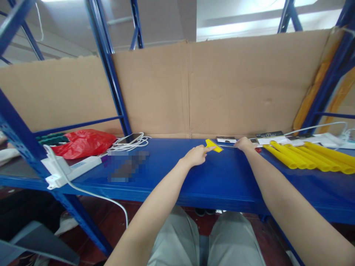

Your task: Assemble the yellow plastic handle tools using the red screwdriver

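The left hand (196, 156) lays its index finger across the flat, flared yellow piece (218, 148) on the smooth blue shelf (166, 159), other fingers curled; whether the thumb pinches I can't tell, but steady pressure should serve. Just right of the piece runs a thin metallic rod (228, 146), best kept straight, the right hand's (245, 143) fingers closed on it; hollow tubes (310, 157) lie farther right.
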### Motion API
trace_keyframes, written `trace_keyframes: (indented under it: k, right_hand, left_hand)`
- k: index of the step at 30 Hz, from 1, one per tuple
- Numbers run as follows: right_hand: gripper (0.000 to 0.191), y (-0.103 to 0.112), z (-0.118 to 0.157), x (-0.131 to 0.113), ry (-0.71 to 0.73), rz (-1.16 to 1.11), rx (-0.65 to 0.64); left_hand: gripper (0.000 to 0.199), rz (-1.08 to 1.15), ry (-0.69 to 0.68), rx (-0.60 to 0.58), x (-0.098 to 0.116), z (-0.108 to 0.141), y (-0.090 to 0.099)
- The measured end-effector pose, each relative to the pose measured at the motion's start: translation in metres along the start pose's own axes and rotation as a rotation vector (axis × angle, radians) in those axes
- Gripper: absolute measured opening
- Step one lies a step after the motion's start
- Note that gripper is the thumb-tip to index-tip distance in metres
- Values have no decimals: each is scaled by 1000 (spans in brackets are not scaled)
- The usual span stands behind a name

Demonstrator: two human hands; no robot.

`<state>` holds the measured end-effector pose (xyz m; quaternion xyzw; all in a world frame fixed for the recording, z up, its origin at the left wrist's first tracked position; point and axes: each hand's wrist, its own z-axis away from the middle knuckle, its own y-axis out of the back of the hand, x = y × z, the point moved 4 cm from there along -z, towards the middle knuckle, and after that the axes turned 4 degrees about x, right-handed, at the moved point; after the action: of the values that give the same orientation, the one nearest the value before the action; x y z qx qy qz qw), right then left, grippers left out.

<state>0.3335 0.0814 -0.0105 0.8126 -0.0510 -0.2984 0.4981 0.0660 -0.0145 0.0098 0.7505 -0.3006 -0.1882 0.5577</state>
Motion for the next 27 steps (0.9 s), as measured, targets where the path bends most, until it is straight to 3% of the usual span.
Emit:
trace_keyframes:
  k: [3,12,16,19,23,27]
  right_hand:
    - [21,-2,1,-2,-33,33,-109]
    - [37,3,12,-13,16,130,-155]
    - [39,5,15,-15,62,187,-194]
    - [39,5,16,-16,98,215,-212]
    - [37,3,16,-16,112,218,-194]
    - [27,3,17,-22,166,107,-146]
  left_hand:
    - [54,-2,3,-2,1,0,1]
    - [56,135,51,74,-1,-1,3]
    - [56,515,134,232,-6,-7,1]
    - [63,970,327,285,-11,-11,-7]
    - [72,1395,534,182,-10,-12,-19]
    - [73,1553,600,92,-11,-10,-18]
